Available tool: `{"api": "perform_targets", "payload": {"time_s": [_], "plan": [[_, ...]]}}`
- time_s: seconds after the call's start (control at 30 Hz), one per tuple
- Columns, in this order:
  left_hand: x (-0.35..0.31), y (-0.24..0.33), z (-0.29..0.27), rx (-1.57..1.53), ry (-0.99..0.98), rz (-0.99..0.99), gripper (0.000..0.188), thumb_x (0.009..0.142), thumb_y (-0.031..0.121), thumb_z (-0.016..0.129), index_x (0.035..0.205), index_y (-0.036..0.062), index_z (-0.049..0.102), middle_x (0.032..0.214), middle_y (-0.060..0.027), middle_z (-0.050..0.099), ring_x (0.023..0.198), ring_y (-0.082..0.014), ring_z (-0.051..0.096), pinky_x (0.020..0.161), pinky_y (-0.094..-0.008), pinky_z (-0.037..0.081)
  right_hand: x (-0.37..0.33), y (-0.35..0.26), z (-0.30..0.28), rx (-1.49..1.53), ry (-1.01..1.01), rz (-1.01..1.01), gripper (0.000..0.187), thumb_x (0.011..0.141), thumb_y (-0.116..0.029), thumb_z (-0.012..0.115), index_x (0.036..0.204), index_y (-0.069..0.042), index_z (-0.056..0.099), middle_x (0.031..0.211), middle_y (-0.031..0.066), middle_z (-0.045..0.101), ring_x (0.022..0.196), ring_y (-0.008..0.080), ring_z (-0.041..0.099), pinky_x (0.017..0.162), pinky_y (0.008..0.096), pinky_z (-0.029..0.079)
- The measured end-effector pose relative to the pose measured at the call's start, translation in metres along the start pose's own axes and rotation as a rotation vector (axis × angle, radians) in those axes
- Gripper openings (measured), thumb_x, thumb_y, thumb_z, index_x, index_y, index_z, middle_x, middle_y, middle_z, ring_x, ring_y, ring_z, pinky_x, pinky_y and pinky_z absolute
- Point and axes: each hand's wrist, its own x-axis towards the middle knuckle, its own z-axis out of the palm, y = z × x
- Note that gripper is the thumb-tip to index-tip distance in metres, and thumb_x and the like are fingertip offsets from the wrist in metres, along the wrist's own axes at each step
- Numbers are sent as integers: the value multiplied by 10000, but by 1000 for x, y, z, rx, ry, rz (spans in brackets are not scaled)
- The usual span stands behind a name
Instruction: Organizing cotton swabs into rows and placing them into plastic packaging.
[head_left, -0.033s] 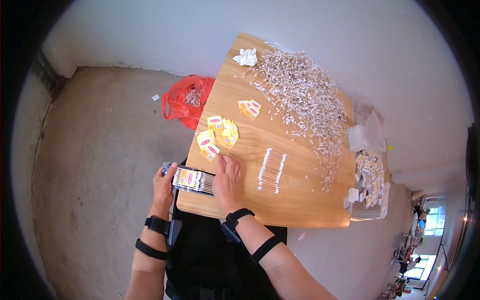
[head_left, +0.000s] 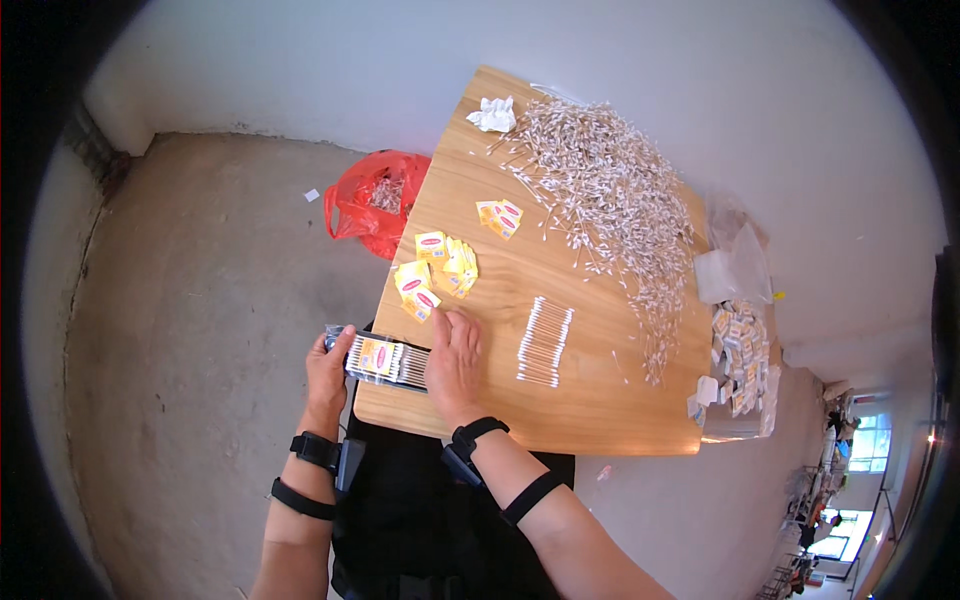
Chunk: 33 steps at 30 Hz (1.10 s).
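Observation:
At the near left corner of the wooden table [head_left: 600, 400] lies a clear pack of cotton swabs [head_left: 385, 360] with a yellow label. My left hand [head_left: 328, 372] grips its left end, off the table's edge. My right hand [head_left: 455, 355] presses on its right end, fingers pointing away from me. Just beyond my right hand lies a heap of small yellow labels [head_left: 440, 268]. A neat row of loose cotton swabs [head_left: 543, 341] lies to the right of that hand.
A large pile of loose cotton swabs [head_left: 615, 200] covers the table's far right side. Two more yellow labels [head_left: 500, 217] and a crumpled tissue [head_left: 493, 114] lie further back. Filled packs [head_left: 740, 360] and clear bags [head_left: 735, 265] sit at the right edge. A red bag [head_left: 375, 200] stands on the floor.

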Motion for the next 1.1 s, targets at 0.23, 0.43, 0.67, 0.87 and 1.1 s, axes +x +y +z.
{"api": "perform_targets", "payload": {"time_s": [0.23, 0.43, 0.67, 0.87, 1.1], "plan": [[-3, 1, 2, 61, 22, 90, 133, 867, 154, 704, 848, 42, 634, 740, 10, 630, 646, -59, 584, 590, -214, 474, 6, -12, 4, 11, -57, -25, 442, 835, 13, 488, 1275, -24, 472, 1218, 143, 447, 1220, 336, 394, 1076, 456, 283], [-6, 3, 9, 128, 49, 187, 152, 861, 163, 712, 837, 42, 623, 739, 27, 600, 634, -41, 538, 572, -204, 444, 13, -24, 12, 17, -34, -27, 432, 840, 2, 487, 1271, -28, 477, 1232, 148, 448, 1234, 319, 396, 1070, 457, 298], [-6, 7, 6, 161, 63, 174, 164, 860, 171, 714, 844, 38, 619, 738, 30, 591, 643, -36, 533, 574, -199, 438, 1, -26, 13, 557, 68, 276, 339, 921, -22, 441, 1257, -27, 479, 1211, 143, 462, 1198, 291, 440, 1057, 396, 330], [-7, 8, 10, 175, 72, 184, 170, 859, 177, 715, 843, 40, 617, 734, 32, 587, 637, -32, 525, 565, -201, 434, -25, -48, 27, 1157, 279, 484, 391, 1010, -197, 384, 1344, 7, 378, 1315, 192, 404, 1230, 296, 430, 1074, 403, 311], [-5, 3, 9, 150, 90, 211, 160, 856, 161, 715, 838, 38, 614, 733, 35, 582, 629, -30, 510, 555, -207, 426, -12, -70, 35, 955, 124, 458, 483, 1019, -330, 329, 1371, 0, 361, 1355, 190, 389, 1272, 302, 380, 1085, 389, 278]]}}
